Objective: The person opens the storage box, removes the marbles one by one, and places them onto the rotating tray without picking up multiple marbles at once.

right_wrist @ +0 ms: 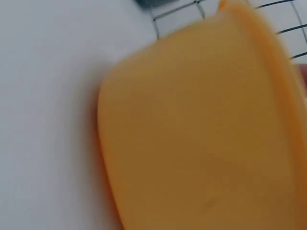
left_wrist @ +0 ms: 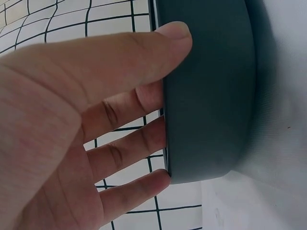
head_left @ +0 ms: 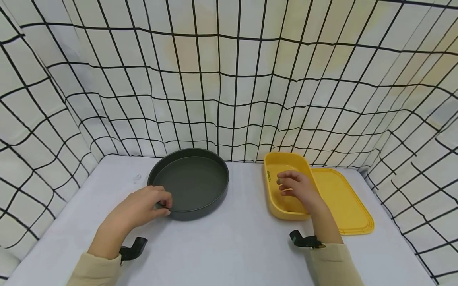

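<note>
A dark grey-green round pan lies on the white table. At its near left side my left hand grips the rim; in the left wrist view the thumb presses the outer wall and the other fingers reach behind the rim. My right hand is over the yellow rectangular container, fingers bent. A small olive-brown thing shows at its fingertips, too small to name. The right wrist view is blurred and mostly filled by the container's outer wall.
A flat yellow lid lies right of the container, against its side. A small green mark shows on the container's inner left wall. Black netting over white sheeting encloses the table at the back and both sides.
</note>
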Demonstrator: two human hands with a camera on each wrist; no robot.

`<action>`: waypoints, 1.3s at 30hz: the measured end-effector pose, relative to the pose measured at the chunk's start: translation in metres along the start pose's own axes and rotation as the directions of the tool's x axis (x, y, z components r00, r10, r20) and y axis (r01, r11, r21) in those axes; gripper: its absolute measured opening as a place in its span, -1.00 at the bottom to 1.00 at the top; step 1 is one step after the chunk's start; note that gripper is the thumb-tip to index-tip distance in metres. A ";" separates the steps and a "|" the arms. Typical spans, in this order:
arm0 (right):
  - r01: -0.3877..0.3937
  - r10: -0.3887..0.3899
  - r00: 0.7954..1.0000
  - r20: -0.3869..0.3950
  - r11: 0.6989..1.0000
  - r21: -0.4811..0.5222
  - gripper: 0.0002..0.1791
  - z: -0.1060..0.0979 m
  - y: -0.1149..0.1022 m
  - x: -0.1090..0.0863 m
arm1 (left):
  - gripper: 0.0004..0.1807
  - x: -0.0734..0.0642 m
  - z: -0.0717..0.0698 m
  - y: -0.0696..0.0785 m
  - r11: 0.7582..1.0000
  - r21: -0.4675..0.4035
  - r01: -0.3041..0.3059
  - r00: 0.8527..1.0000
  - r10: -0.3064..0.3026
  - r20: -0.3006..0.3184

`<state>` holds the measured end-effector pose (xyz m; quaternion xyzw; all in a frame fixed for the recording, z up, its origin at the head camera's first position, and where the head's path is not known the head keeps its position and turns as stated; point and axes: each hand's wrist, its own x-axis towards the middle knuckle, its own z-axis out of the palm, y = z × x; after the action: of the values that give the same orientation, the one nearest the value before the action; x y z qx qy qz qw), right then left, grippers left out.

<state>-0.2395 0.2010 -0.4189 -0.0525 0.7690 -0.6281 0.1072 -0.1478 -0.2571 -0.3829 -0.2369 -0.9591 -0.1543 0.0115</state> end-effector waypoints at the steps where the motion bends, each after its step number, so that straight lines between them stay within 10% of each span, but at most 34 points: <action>1: 0.002 -0.002 1.000 -0.003 0.998 0.061 -0.62 0.000 -0.001 0.001 | -0.74 0.000 0.000 0.000 1.000 -0.001 0.003 1.000 -0.003 -0.001; 11: -0.039 -0.030 0.993 0.118 0.840 0.541 -0.74 0.009 -0.017 -0.004 | -0.76 0.000 0.001 0.000 1.000 -0.001 0.002 1.000 -0.002 -0.001; 24: -0.080 -0.065 0.979 0.195 0.754 0.652 -0.81 0.043 -0.035 -0.002 | -0.74 -0.002 0.002 -0.001 1.000 -0.017 0.005 1.000 -0.006 -0.009; 33: -0.034 -0.127 0.987 0.101 0.449 0.893 -0.88 0.091 -0.076 0.019 | -0.75 -0.005 0.002 -0.006 1.000 -0.015 0.018 1.000 -0.018 0.007; 36: -0.013 -0.122 0.990 0.077 0.458 0.889 -0.87 0.111 -0.079 0.022 | -0.75 -0.005 0.002 -0.006 1.000 -0.021 0.016 1.000 -0.016 0.007; 39: -0.035 -0.087 0.991 0.101 0.563 0.826 -0.87 0.132 -0.074 0.024 | -0.75 -0.004 0.002 -0.005 1.000 -0.023 0.002 1.000 -0.002 -0.004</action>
<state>-0.2363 0.0541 -0.3738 -0.0482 0.3768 -0.9112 0.1596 -0.1468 -0.2624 -0.3870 -0.2355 -0.9575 -0.1659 0.0107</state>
